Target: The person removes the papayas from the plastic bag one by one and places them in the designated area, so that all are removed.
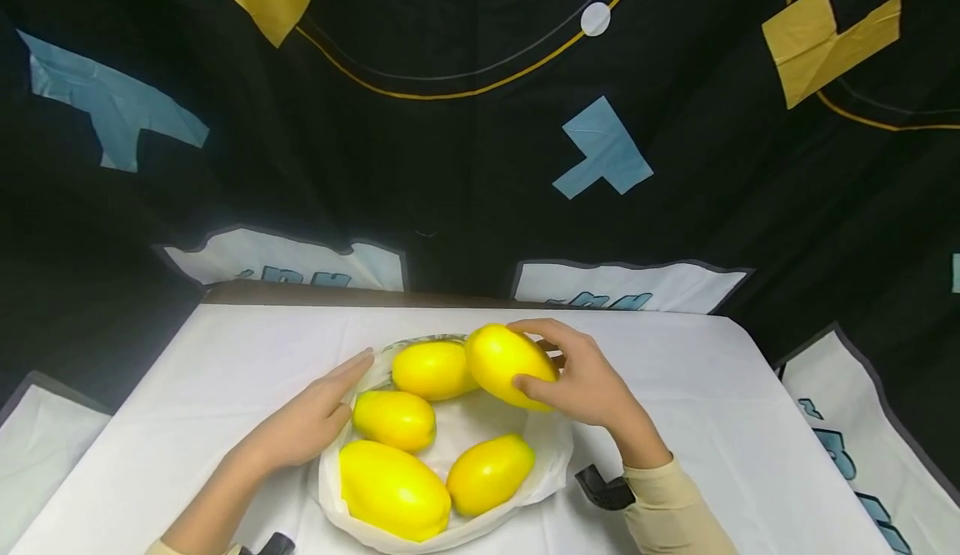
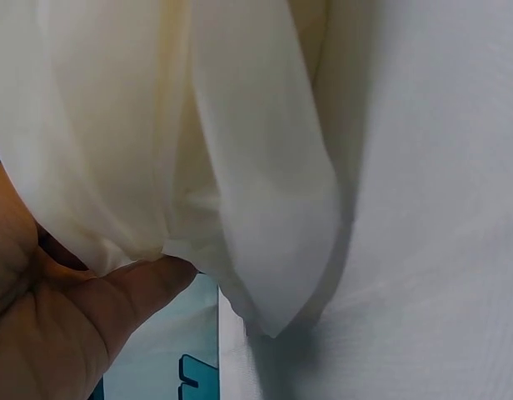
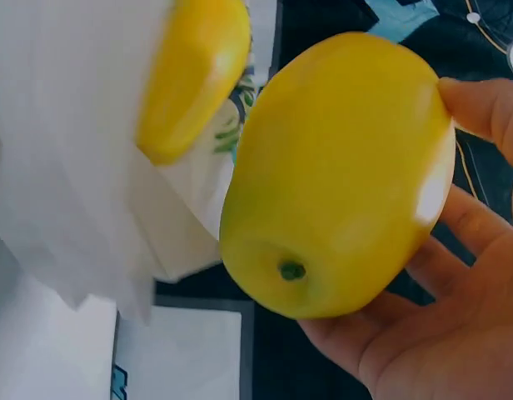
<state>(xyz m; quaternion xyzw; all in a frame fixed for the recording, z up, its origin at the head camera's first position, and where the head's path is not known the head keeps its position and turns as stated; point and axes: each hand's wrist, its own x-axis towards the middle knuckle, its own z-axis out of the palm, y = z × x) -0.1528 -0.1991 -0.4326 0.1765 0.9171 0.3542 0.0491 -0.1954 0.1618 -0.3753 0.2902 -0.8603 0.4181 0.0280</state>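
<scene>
In the head view my right hand [image 1: 581, 372] holds a smooth yellow mango [image 1: 506, 363] above the right rim of a soft white bag [image 1: 551, 455]. The right wrist view shows thumb and fingers round the mango [image 3: 340, 175], its green stem end facing the camera. Several more mangoes lie inside the bag: a large one [image 1: 393, 488] at the front, others at the front right [image 1: 491, 473], left [image 1: 395, 420] and back [image 1: 431, 369]. My left hand [image 1: 315, 417] rests along the bag's left side, fingers straight; in the left wrist view its thumb [image 2: 131, 296] touches the folded cloth.
The bag stands on a white-covered table [image 1: 697, 422], whose far edge meets a black curtain [image 1: 450, 188] with coloured patches. Dark wrist-camera mounts [image 1: 606, 488] sit at the wrists. A green leaf print [image 3: 230, 133] shows on the bag's inner far side.
</scene>
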